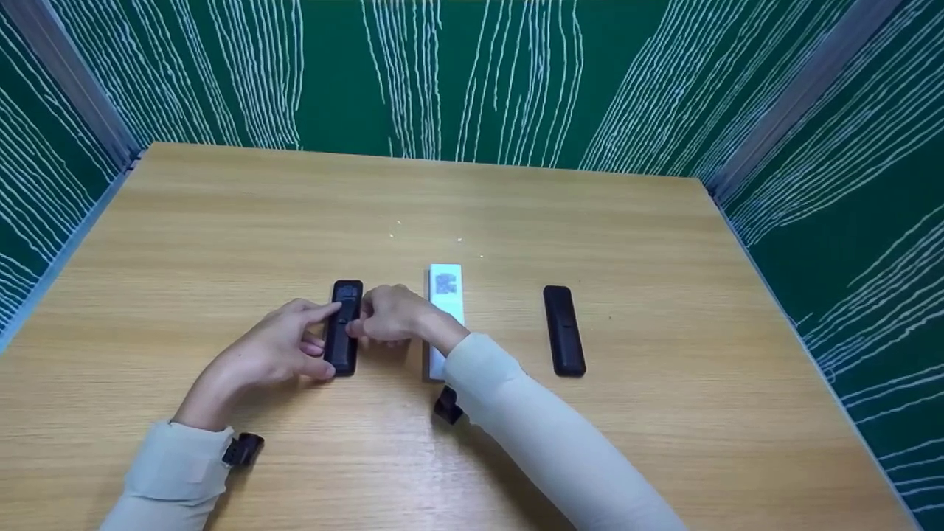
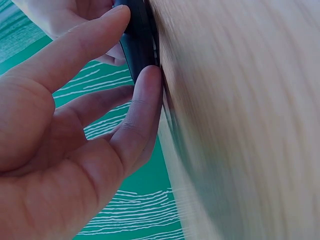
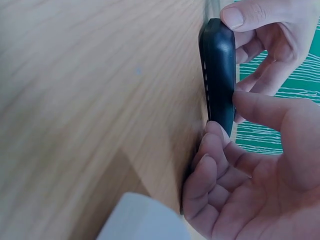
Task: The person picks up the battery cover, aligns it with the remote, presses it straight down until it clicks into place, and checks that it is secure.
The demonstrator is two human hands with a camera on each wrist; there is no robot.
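Observation:
A black remote control (image 1: 342, 350) lies face down on the table at left of centre, a battery cover on its upturned back. My left hand (image 1: 273, 350) holds it from the left, thumb at the near end and index fingertip on the back. From the right side, my right hand (image 1: 398, 313) grips it with the thumb on the back and the other fingers curled low against its edge. In the right wrist view, the remote's rounded end (image 3: 221, 55) shows beside the left thumb. The left wrist view shows its dark side (image 2: 139, 42) between the fingers.
A white remote control (image 1: 446, 295) with a printed label lies under the right forearm, partly hidden. Another black remote (image 1: 565, 332) lies farther right. Small white specks (image 1: 459, 240) dot the wooden table (image 1: 649, 251). Green panels (image 1: 332, 81) with white lines surround it.

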